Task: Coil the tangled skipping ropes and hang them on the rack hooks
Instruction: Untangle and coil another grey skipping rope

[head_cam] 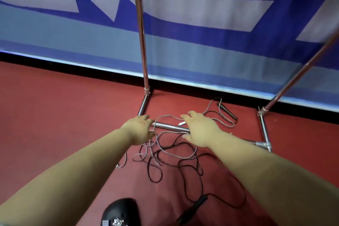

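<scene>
Two skipping ropes lie tangled on the red floor [55, 115], in the lower centre of the view. Grey rope [166, 149]: loops cross over and under the rack's low crossbar [170, 127], running out toward 1 o'clock, where two dark handles [228, 112] lie side by side. Black rope [200, 174]: looser loops spread toward 5 o'clock from the tangle, ending at a black handle [192, 209] near the bottom edge. The two cords interlace just below the crossbar.

Left hand [140, 129]: at 9 o'clock of the tangle, palm down, fingers loosely spread, fingertips at the grey cord by the crossbar's left end. Whether it grips the cord, cannot tell.

Right hand [201, 128]: at 12 o'clock of the tangle, over the crossbar, palm down, fingers spread wide, nothing held.

Rack: chrome frame; left upright [141, 33] rises at 12 o'clock, right upright [300, 71] leans off toward 2 o'clock, right foot bar [264, 130] at 3 o'clock. No hooks in view.

Behind the rack, a blue banner [201, 33] with large pale lettering. At 6 o'clock, a black shoe [119, 213] with a sparkly ornament.
</scene>
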Demonstrator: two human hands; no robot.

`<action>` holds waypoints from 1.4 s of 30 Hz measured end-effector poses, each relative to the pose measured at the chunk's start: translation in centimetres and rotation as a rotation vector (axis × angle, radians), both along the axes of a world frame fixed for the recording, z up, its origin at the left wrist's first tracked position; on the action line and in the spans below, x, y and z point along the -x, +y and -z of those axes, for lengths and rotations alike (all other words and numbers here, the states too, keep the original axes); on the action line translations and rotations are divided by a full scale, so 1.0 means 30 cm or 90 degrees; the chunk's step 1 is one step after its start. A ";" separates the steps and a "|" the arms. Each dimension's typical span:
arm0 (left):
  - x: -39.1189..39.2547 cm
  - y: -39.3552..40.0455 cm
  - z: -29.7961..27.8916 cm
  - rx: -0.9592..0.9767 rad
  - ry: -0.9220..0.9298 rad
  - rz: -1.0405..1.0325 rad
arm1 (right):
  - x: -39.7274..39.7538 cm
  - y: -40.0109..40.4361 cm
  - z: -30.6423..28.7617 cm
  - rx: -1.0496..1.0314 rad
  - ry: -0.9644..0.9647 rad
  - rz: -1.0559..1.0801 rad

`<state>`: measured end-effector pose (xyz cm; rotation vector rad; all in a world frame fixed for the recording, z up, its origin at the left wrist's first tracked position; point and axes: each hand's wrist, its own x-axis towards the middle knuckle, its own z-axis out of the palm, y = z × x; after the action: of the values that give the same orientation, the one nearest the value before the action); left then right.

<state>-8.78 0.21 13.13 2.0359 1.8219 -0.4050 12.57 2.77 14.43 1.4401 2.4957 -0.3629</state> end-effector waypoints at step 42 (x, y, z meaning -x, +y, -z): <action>-0.421 -0.197 -0.516 -0.041 -0.848 -0.375 | -0.214 -0.313 -0.298 0.065 0.677 0.414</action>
<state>3.86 -5.70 28.61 1.0856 1.3418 0.9530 18.98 -6.61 23.38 2.4182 2.4336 -1.7271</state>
